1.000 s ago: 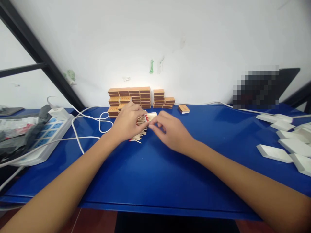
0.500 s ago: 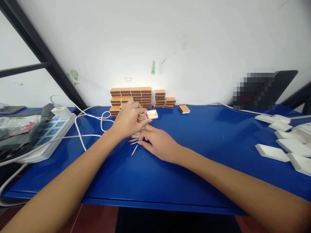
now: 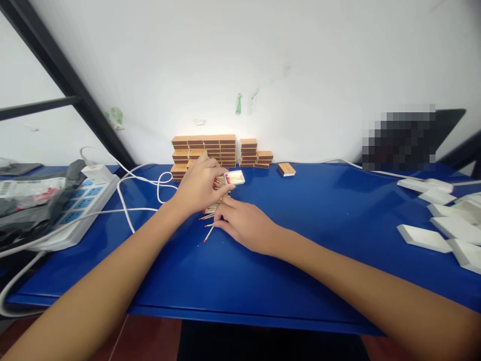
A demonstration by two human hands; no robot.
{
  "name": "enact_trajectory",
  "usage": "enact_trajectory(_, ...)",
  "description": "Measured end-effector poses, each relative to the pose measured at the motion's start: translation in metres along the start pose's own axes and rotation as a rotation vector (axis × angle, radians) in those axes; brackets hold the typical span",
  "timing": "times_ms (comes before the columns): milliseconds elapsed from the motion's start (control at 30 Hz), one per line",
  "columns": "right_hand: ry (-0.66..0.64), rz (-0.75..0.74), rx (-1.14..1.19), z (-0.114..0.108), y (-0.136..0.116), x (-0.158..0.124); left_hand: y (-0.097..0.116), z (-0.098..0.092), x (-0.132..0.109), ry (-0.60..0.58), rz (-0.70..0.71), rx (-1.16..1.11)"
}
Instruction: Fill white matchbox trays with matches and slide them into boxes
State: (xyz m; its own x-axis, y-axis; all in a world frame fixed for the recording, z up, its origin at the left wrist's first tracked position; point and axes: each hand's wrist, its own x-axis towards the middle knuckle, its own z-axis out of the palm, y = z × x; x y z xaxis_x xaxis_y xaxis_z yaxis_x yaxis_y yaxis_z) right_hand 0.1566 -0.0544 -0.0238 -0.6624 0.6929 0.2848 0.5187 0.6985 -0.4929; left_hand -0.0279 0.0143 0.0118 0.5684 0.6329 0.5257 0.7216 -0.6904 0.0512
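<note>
My left hand (image 3: 201,183) is curved over a pile of red-tipped matches (image 3: 211,210), its fingertips at the left end of a small white tray (image 3: 236,177) with matches in it. Whether those fingers grip the tray is hard to see. Just below, my right hand (image 3: 246,223) has its thumb and index finger pinched on a match (image 3: 209,233) at the near edge of the pile. Behind my left hand stand stacked brown matchboxes (image 3: 205,143), with a smaller stack (image 3: 248,153) to their right.
One matchbox (image 3: 286,169) lies alone right of the stacks. White blocks (image 3: 424,238) are at the far right. On the left are a power strip (image 3: 80,210), white cables (image 3: 126,200) and grey bags (image 3: 22,210). A dark, partly pixelated object (image 3: 447,133) leans at the back right.
My right hand has moved slightly down, its fingertips now at the loose match near the pile. My left hand stays in nearly the same place over the matches.
</note>
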Motion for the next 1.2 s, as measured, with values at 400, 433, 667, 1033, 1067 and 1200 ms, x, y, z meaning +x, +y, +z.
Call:
enact_trajectory(400, -0.058, -0.155, 0.05, -0.001, -0.006, -0.005, 0.0, 0.0, 0.0, -0.004, 0.001, -0.018)
enact_trajectory(433, -0.06, -0.154, 0.043, -0.001, -0.005, -0.004, 0.0, 0.0, 0.0, -0.003, -0.001, -0.021)
enact_trajectory(667, -0.091, -0.119, -0.035, 0.001, -0.007, -0.004, -0.001, 0.001, -0.001, -0.011, 0.002, -0.02)
enact_trajectory(1033, 0.339, 0.119, -0.124, -0.047, 0.043, -0.005, 0.006, 0.005, -0.002, -0.033, 0.072, -0.05)
enact_trajectory(1067, 0.355, 0.149, -0.138, -0.048, 0.049, -0.005, 0.009, 0.004, -0.002, -0.035, 0.076, -0.074)
enact_trajectory(1200, 0.316, 0.152, -0.171, -0.048, 0.06, -0.005, 0.017, 0.003, -0.002, -0.03, 0.093, -0.138)
